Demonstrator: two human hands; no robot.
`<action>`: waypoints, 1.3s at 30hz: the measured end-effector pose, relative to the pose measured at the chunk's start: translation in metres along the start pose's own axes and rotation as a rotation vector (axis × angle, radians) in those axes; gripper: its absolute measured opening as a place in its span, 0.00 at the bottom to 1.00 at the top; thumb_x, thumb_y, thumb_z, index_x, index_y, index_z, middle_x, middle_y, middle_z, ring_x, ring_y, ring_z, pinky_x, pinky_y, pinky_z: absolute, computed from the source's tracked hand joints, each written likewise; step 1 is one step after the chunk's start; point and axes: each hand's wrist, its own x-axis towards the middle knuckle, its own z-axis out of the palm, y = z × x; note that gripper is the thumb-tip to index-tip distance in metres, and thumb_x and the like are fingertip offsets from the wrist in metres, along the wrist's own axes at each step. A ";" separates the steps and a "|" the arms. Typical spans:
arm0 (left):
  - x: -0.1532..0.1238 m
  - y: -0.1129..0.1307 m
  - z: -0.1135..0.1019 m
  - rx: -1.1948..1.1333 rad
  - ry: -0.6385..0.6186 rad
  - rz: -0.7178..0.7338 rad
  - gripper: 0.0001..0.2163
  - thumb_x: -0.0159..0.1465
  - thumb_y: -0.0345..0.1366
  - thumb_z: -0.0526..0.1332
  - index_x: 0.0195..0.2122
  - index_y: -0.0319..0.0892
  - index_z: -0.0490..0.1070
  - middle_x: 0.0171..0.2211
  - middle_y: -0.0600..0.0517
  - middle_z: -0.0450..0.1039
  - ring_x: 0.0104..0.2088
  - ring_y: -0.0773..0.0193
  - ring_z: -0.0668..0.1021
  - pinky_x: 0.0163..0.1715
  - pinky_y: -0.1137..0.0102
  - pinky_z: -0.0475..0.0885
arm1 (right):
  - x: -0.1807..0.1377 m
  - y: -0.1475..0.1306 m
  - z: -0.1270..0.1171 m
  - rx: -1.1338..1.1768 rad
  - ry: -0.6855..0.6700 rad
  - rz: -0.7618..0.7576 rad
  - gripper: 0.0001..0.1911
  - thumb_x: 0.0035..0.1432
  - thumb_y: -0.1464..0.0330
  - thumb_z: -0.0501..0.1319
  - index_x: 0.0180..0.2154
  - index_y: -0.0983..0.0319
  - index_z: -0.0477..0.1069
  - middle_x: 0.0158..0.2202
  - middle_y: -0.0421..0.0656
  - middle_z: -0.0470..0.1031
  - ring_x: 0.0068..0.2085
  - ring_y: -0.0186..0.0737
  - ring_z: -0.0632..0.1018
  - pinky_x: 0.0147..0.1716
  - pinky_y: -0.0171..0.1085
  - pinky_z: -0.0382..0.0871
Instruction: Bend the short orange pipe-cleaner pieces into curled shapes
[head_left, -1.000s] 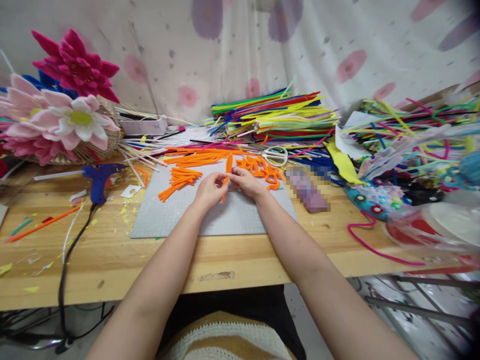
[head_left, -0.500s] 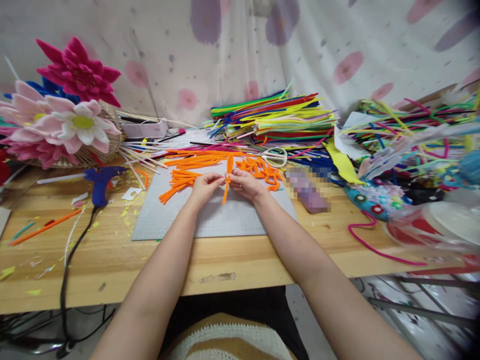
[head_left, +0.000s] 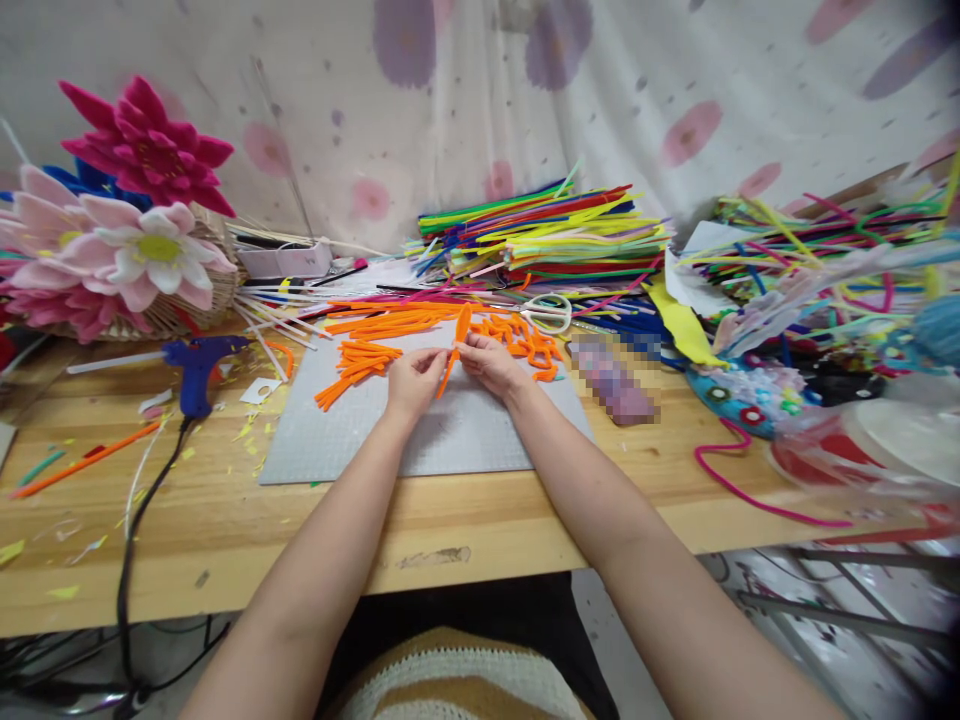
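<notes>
Over a grey cutting mat, my two hands meet at an orange pipe cleaner shaped into a narrow loop with a tail hanging below. My left hand pinches it low from the left. My right hand grips it from the right, fingers closed around its middle. Cut orange pipe cleaners lie on the mat to the left, longer ones behind them. Bent orange pieces are heaped just right of my right hand.
A blue glue gun with a black cord rests at left, near felt-like flowers. Bundled coloured pipe cleaners and scissors are at the back. A partly blurred purple object, a pink pipe cleaner and a plastic tub are at right.
The orange pipe cleaner leans more to the right at its top, and its tail has swung left. My left hand has turned slightly; both hands stay closed on it. The view has shifted a little.
</notes>
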 end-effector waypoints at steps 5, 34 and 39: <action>0.002 0.004 0.001 -0.238 -0.021 -0.306 0.10 0.48 0.37 0.67 0.29 0.37 0.76 0.26 0.49 0.76 0.28 0.65 0.76 0.35 0.69 0.71 | 0.000 0.001 -0.002 -0.103 -0.006 -0.028 0.18 0.37 0.60 0.68 0.23 0.64 0.63 0.18 0.32 0.58 0.18 0.23 0.55 0.18 0.30 0.44; 0.010 -0.002 -0.004 -0.701 -0.017 -0.529 0.01 0.51 0.25 0.64 0.26 0.34 0.73 0.22 0.52 0.73 0.22 0.74 0.74 0.27 0.78 0.73 | -0.001 -0.002 0.001 -0.370 -0.084 -0.011 0.17 0.48 0.55 0.60 0.33 0.62 0.65 0.22 0.33 0.62 0.21 0.25 0.61 0.19 0.29 0.51; 0.009 -0.002 -0.004 -0.591 0.030 -0.467 0.04 0.48 0.27 0.66 0.24 0.33 0.72 0.19 0.53 0.71 0.20 0.74 0.72 0.26 0.75 0.72 | -0.007 -0.008 0.007 -0.526 -0.066 -0.064 0.16 0.48 0.57 0.59 0.23 0.64 0.63 0.19 0.34 0.58 0.22 0.26 0.58 0.22 0.30 0.50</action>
